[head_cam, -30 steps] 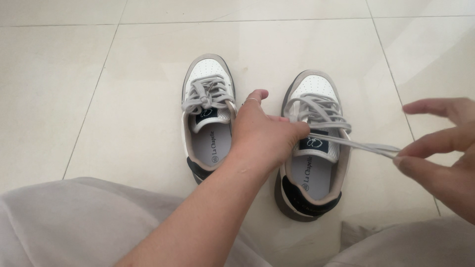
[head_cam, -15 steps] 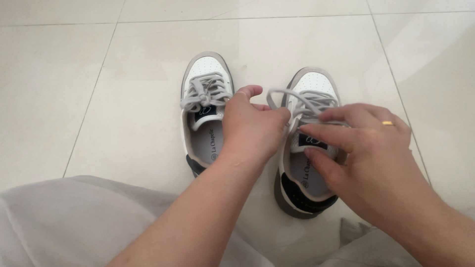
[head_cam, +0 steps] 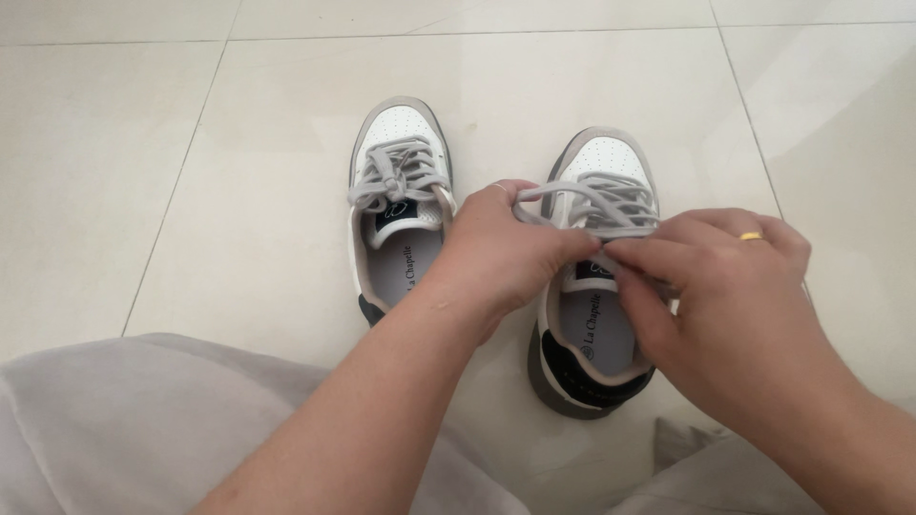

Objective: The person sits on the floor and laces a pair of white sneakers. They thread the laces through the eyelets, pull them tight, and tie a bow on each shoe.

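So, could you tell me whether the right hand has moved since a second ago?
Yes. The right hand has come in leftward from the frame's right edge onto the right-side sneaker, meeting the left hand.

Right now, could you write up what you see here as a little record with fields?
Place: pale tiled floor
Left hand: pinches a loop of the grey laces on the right-side sneaker
Right hand: fingertips pinch the same laces at the tongue; gold ring on one finger
Left-side sneaker: laces tied in a bow, untouched
Sneakers: white, grey trim, dark heels, side by side, toes pointing away
Foreground: beige trousers
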